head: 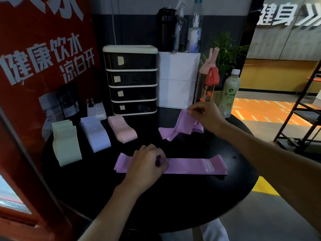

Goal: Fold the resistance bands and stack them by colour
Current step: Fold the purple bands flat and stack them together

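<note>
Far L: red poster (43, 66) w/ white lettering, standing at the tbl edge. Round black tbl (156, 197) carries the rest. On its L side, three folded stacks in a row, near each other but not touching: green stack (66, 143) closest to the poster, then lavender stack (97, 134), then pink stack (122, 129), set a bit further back. Each lies flat, long axis running away from the viewer at a slight angle. White power strip (96, 110) sits just behind the lavender stack, small reddish light on it. Behind the pink stack is a 4-drawer black unit (132, 80) w/ cream frame, paper label on each drawer. Centre front: L hand (147, 164), knuckles up, fingers curled, thumb & fingertips pinching the flat purple stack (194, 166) approx. a third in from its L end. That stack lies crosswise on the tbl, white label patch near its R end. Behind it is a loose purple band (180, 127), crumpled, lower end on the tbl, upper end raised. R hand (206, 117) pinches that upper edge between thumb & fingers. Hands well apart, each clamped on a different purple item. Rear: white box (177, 79) just R of the drawer unit; black flask (165, 30) & clear btl (195, 26) at its top, on it or behind it, can't tell. R of the box: pink-capped btl (206, 79), pale green btl (230, 93) w/ white cap, plant (227, 51) behind them. Far R, off the tbl: black rack (304, 119).
</note>
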`<state>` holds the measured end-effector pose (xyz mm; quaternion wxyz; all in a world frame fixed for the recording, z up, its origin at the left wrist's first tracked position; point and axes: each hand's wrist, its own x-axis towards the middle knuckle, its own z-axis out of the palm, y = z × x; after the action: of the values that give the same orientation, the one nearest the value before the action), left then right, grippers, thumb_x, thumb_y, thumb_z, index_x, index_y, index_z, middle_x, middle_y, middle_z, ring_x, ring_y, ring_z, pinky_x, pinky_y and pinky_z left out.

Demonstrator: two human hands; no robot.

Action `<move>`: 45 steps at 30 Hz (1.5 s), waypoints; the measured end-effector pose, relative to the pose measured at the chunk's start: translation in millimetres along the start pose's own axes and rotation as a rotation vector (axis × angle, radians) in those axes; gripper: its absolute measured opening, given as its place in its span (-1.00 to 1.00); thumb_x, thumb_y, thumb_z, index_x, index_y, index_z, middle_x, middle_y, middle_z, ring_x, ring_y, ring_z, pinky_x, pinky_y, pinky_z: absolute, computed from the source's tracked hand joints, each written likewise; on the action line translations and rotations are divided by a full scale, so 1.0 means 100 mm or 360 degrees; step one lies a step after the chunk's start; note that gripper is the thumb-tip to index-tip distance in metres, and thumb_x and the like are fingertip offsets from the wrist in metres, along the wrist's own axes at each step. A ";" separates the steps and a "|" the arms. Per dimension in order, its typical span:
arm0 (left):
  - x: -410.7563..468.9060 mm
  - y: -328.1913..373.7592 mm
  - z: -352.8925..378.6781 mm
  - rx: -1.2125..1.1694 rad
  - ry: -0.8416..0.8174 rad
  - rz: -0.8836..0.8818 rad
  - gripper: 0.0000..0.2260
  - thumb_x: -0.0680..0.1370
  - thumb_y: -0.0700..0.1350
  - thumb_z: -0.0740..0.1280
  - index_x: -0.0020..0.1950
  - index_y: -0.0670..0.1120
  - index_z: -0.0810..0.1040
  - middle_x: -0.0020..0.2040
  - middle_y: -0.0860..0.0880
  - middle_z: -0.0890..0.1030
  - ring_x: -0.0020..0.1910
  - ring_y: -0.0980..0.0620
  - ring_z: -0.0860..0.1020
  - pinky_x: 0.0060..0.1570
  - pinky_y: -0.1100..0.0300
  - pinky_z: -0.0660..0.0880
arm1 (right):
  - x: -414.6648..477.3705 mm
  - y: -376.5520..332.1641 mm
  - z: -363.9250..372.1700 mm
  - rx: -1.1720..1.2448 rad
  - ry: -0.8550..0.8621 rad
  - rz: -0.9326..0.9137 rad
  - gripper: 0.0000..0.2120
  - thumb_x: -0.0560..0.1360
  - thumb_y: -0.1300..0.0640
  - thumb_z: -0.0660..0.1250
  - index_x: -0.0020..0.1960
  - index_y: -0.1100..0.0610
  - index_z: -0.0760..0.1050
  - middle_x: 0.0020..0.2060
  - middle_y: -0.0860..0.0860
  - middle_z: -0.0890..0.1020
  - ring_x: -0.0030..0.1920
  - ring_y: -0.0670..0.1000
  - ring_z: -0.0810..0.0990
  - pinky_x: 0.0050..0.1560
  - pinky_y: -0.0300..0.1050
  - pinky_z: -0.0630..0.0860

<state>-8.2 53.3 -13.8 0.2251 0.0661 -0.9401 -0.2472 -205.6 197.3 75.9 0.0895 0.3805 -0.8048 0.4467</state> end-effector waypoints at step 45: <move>0.00 0.00 -0.01 -0.0079 0.0139 0.0061 -0.94 0.50 -0.12 0.41 -0.11 0.04 0.59 -0.11 0.14 0.52 -0.08 0.09 0.49 -0.03 0.02 0.50 | -0.05 -0.17 -0.02 -0.0365 -0.0139 -0.0239 -0.82 0.59 0.25 0.24 0.00 0.18 0.62 -0.17 -0.06 0.57 -0.14 0.02 0.57 -0.07 -0.09 0.51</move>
<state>-7.1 52.9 -12.9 0.2723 0.0533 -0.9240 -0.2630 -190.2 196.7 86.0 0.1305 0.4459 -0.8229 0.3270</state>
